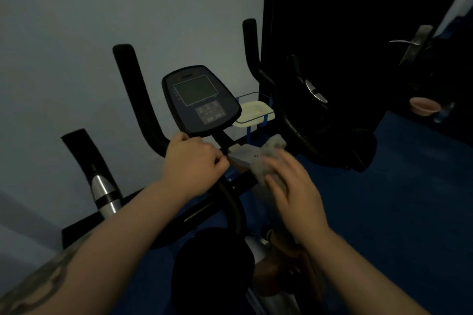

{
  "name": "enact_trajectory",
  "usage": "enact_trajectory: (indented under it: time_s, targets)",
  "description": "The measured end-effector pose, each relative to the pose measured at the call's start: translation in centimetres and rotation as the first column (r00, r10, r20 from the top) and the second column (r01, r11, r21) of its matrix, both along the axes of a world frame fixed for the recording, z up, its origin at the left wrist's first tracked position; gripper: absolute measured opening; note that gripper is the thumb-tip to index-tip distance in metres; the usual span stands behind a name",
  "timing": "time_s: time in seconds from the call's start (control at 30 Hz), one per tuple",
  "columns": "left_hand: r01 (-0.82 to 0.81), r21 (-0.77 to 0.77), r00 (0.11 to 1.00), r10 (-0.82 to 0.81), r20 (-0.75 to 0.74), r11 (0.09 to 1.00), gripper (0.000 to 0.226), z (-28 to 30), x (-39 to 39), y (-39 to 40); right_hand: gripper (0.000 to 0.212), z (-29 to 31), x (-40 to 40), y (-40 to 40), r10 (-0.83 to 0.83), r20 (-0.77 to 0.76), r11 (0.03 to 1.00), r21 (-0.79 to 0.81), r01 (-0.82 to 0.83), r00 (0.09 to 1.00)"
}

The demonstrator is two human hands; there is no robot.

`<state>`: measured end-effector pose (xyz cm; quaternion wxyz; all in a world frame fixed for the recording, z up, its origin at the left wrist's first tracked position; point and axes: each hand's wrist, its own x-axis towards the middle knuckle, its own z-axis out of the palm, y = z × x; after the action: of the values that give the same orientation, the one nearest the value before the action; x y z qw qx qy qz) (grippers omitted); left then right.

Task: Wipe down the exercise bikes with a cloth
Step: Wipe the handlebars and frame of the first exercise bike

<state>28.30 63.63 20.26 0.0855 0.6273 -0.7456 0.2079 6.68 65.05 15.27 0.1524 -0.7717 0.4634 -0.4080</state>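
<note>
Our left hand (193, 161) is curled tight round the bike's (230, 202) black handlebar (143, 100), just below the console (201, 100). Our right hand (294, 186) lies beside it with fingers straight and a little spread, pressing a grey cloth (268, 158) against the pale housing at the base of the console stem. The cloth bunches up past our right fingertips and is blurred, so we cannot tell its folds. Beyond the right hand stands a white tray (256, 112) in a blue wire frame, and further right a dark door with a metal handle (407, 42). A pink bowl (423, 106) sits on the blue floor (384, 199) well off to the right. Left of our left hand, another black bar with a silver grip (102, 186) rises by the wall (89, 20).
</note>
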Motion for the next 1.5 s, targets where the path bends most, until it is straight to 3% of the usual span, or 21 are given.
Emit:
enact_trajectory:
  time_s: [0.3, 0.37, 0.53, 0.7, 0.77, 0.97, 1.13, 1.2, 1.3, 1.37, 1.5]
  targets:
    - [0.03, -0.33, 0.978, -0.096, -0.184, 0.944, 0.049, -1.4, -0.3, 0.4, 0.047, -3.9, 1.6, 4.9, -0.259, 0.29, 0.965, 0.121, 0.233, 0.921]
    - [0.043, -0.384, 0.973, -0.125, -0.192, 0.922, 0.047, -1.5, -0.2, 0.3, 0.046, -2.6, 2.1, 2.8, -0.248, 0.238, 0.968, 0.081, 0.236, 0.939]
    - [0.061, -0.408, 0.969, -0.152, -0.195, 0.911, 0.046, -1.8, -0.1, 0.3, 0.037, 0.4, 3.5, -0.9, -0.135, -0.1, 0.99, -0.05, 0.131, 0.986]
    - [0.053, -0.406, 0.97, -0.143, -0.195, 0.912, 0.046, -1.9, -0.1, 0.2, 0.044, -1.8, 1.5, 0.5, -0.095, -0.165, 0.975, -0.216, 0.058, 0.982]
    - [0.056, -0.385, 0.972, -0.139, -0.191, 0.921, 0.046, -1.9, 0.0, 0.2, 0.037, -0.7, 1.9, -1.0, -0.074, -0.201, 0.981, -0.19, 0.035, 0.977]
    - [0.003, -0.237, 0.983, -0.047, -0.179, 0.971, 0.048, -1.1, -0.5, 0.6, 0.034, 3.3, 4.8, -7.3, 0.227, -0.492, 0.969, 0.201, -0.145, 0.84]
    - [-0.01, -0.05, 0.994, 0.005, -0.108, 0.999, 0.046, -0.1, -0.2, 0.3, 0.04, 2.9, 4.4, -7.9, 0.33, -0.528, 0.941, 0.25, -0.229, 0.783]
    - [0.022, 0.041, 0.998, -0.02, -0.053, 0.999, 0.053, 0.8, 0.3, 0.0, 0.043, 3.4, 6.2, -9.1, 0.373, -0.609, 0.92, 0.341, -0.194, 0.7]
    - [0.042, 0.213, 0.996, -0.024, -0.088, 0.976, 0.05, 2.6, 2.0, -1.1, 0.048, 4.0, 8.4, -9.8, 0.411, -0.725, 0.905, 0.396, -0.154, 0.553]
    - [-0.023, 0.23, 0.998, 0.036, -0.051, 0.973, 0.047, 3.1, 2.6, -1.4, 0.049, 3.9, 8.0, -9.4, 0.372, -0.738, 0.924, 0.353, -0.147, 0.563]
    - [-0.149, 0.217, 0.989, 0.145, 0.035, 0.965, 0.048, 2.5, 1.6, -1.6, 0.047, 2.0, 4.6, -6.9, 0.206, -0.668, 0.976, 0.084, -0.203, 0.715]
